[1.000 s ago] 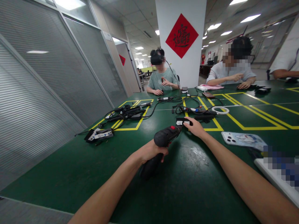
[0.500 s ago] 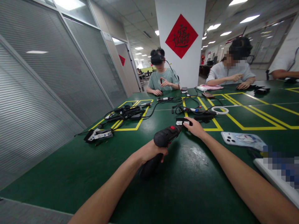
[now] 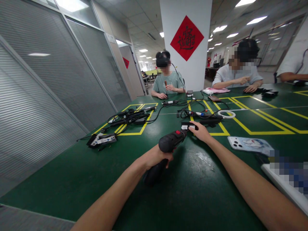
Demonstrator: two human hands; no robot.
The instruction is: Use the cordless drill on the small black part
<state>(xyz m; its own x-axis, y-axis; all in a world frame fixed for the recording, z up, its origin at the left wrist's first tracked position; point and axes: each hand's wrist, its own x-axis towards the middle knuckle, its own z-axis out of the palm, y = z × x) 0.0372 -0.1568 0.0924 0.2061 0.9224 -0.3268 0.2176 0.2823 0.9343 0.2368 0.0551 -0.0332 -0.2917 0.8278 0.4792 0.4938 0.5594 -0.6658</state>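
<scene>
My left hand [image 3: 156,156] is wrapped round the grip of a black cordless screwdriver [image 3: 168,143] with a red switch; its handle base rests on the green table [image 3: 72,173]. The tool's nose points at a small black device with a white label [image 3: 188,125]. My right hand [image 3: 201,132] lies on that device, fingers pressed on its right end, holding it down on the table.
A phone in a pale case [image 3: 249,143] lies right of my right arm, a white board [image 3: 286,189] nearer me. Cable bundles [image 3: 131,117] and a white ring [image 3: 226,113] sit in yellow-taped boxes. A black-and-white tool [image 3: 102,139] lies left. Other people sit across the table.
</scene>
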